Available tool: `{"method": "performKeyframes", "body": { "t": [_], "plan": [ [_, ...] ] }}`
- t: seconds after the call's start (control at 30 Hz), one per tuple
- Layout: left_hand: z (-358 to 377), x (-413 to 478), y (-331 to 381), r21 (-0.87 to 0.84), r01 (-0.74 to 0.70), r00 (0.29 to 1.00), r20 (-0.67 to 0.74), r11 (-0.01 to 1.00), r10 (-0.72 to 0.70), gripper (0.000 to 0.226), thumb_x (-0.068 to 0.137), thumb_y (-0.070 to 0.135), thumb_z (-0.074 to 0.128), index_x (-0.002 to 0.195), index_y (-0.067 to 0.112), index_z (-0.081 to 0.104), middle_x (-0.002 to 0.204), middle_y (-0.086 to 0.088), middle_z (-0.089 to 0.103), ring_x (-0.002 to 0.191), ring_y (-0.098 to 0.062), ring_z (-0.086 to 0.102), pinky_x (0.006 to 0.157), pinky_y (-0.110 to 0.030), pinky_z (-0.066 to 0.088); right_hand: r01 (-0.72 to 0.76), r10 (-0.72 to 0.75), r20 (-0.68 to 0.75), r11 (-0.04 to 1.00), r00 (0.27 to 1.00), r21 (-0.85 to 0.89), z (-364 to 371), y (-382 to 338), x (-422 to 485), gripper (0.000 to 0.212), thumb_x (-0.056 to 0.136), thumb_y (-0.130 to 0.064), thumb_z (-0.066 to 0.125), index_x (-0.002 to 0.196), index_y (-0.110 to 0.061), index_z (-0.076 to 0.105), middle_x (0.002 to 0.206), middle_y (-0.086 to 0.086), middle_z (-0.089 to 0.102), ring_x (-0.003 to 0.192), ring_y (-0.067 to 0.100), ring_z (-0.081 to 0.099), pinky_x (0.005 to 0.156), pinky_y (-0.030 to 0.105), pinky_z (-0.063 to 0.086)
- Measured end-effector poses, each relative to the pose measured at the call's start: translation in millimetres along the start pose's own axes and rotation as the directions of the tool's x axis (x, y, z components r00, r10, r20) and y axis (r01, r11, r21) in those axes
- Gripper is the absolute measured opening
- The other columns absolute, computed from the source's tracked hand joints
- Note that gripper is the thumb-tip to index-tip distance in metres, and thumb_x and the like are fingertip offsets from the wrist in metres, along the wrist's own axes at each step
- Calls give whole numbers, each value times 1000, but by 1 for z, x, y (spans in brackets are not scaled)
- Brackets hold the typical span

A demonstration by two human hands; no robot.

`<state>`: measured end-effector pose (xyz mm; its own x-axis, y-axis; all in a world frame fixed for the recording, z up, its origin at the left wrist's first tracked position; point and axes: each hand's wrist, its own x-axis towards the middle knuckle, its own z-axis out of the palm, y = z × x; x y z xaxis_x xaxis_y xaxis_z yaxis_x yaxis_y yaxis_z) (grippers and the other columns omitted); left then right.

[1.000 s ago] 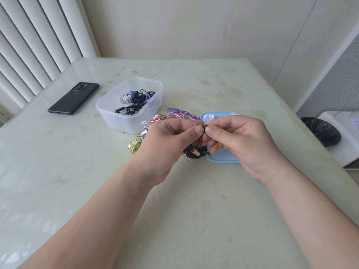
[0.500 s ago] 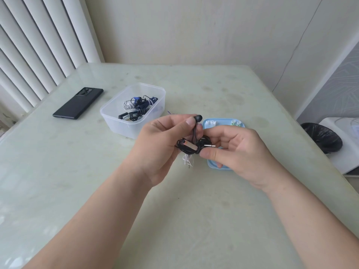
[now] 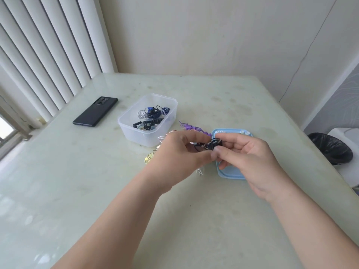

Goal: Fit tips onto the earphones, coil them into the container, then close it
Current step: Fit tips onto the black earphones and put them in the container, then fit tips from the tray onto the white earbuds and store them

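A small coil of black earphones (image 3: 212, 145) is held above the table between both hands. My left hand (image 3: 178, 152) grips its left side with thumb and fingers. My right hand (image 3: 250, 156) pinches the coil from the right, thumb underneath. Behind the hands stands the clear plastic container (image 3: 134, 131), open, with several coiled earphones (image 3: 151, 115) inside. Its light blue lid (image 3: 231, 174) lies flat under my right hand, a few white ear tips (image 3: 243, 132) on its far edge. More earphones lie loose on the table: purple (image 3: 189, 127), and gold (image 3: 148, 158) partly hidden by my left hand.
A black phone (image 3: 95, 111) lies face down at the left of the pale green table (image 3: 77, 181), near vertical window blinds. Off the table's right edge stands a bin lined with a black bag (image 3: 330, 148), next to a white appliance (image 3: 349, 166).
The coil has been turned and drawn tighter between my hands, which moved slightly forward over the lid. The earbud that stuck up above my left thumb no longer shows.
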<state>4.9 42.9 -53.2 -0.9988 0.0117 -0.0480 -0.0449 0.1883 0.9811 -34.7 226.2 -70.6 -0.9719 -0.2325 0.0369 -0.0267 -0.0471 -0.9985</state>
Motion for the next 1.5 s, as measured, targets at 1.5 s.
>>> {"method": "performKeyframes", "body": {
  "t": [1.5],
  "plan": [
    [20,16,-13,855,-41,986,-49,516,159,33,87,29,66,105,17,41,87,-3,57,86,-36,63,63,-38,45,-163,99,-185,915,978,-370,-12,-26,-25,16,98,-20,61,90,-20,75,78,3,76,56,15,62,50,31,40]
  ]
}}
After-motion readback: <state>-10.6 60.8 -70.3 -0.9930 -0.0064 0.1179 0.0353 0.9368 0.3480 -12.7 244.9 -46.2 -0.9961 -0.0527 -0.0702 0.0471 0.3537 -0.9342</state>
